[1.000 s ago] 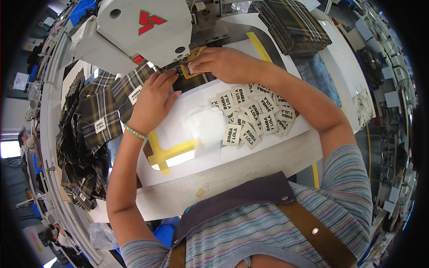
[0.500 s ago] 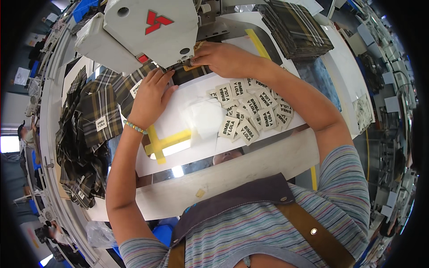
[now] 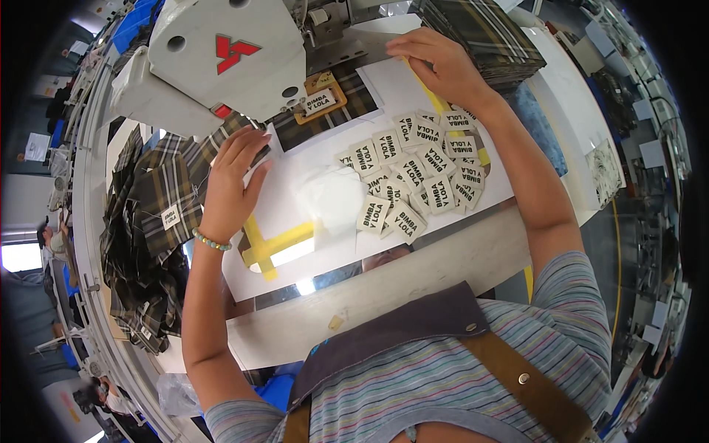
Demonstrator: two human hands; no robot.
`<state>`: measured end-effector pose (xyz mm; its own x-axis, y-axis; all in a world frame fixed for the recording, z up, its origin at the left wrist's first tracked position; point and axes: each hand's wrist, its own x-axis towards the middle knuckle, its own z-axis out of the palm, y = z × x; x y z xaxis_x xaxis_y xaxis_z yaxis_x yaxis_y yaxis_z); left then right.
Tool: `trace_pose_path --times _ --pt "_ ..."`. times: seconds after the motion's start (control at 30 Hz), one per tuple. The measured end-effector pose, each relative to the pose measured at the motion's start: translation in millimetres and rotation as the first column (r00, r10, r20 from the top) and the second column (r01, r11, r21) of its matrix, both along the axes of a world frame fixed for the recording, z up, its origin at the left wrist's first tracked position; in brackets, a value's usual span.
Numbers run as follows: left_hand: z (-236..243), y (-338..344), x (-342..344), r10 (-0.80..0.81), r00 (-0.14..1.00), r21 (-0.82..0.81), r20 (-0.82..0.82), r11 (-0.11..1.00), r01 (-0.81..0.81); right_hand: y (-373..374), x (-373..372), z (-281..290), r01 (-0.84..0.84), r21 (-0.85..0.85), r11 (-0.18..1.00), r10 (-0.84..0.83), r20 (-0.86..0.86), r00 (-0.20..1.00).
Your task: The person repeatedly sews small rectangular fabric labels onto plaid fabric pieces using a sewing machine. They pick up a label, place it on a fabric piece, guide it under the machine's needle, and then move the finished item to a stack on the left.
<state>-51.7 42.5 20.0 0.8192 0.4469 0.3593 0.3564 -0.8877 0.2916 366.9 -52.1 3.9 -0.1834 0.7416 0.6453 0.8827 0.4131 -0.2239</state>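
My left hand [image 3: 238, 177] is beside the white sewing machine head [image 3: 229, 59], over the edge of the plaid cloth [image 3: 166, 177]. Something small and dark shows between its fingers and thumb; its kind cannot be made out. My right hand [image 3: 443, 68] is raised at the far right with its fingers stretched out, holding nothing, near a stack of folded plaid pieces [image 3: 487, 37]. Under the machine, an orange-yellow clamp frame [image 3: 340, 94] surrounds a white printed label [image 3: 320, 101] on a dark plaid strip [image 3: 362, 100].
Many loose printed labels [image 3: 413, 173] are heaped on the white work sheet [image 3: 295, 144]. Yellow tape [image 3: 284, 244] crosses the sheet's near left part. Plaid pieces hang in a crumpled pile [image 3: 140, 273] at left. Other people and worktables appear along both rims.
My right hand has left the clamp frame and moved right toward the folded stack. My left hand has drawn slightly back from the machine. The framed label is now uncovered.
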Motion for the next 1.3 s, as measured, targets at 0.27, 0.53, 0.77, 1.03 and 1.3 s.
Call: trace_pose_path --times 0.27,0.53,0.77,1.03,1.3 --pt "-8 -15 30 -0.063 0.998 0.079 -0.029 0.995 0.066 3 -13 -7 -0.029 -0.060 0.998 0.032 0.051 0.998" --pt "-8 -8 64 -0.024 0.997 0.004 -0.067 1.000 0.024 0 -11 7 -0.076 -0.223 0.972 0.081 0.011 0.997" --pt "-20 4 71 -0.096 0.993 0.031 -0.074 0.995 0.098 2 -8 4 -0.148 -0.225 0.963 0.165 0.061 0.984" --pt "-21 2 69 -0.061 0.993 -0.003 -0.096 0.998 0.061 1 -2 5 -0.139 -0.285 0.948 0.146 0.002 0.989" --pt "-20 4 67 -0.059 0.994 -0.018 -0.093 0.998 0.057 2 -3 5 -0.116 -0.318 0.941 0.120 -0.007 0.993"
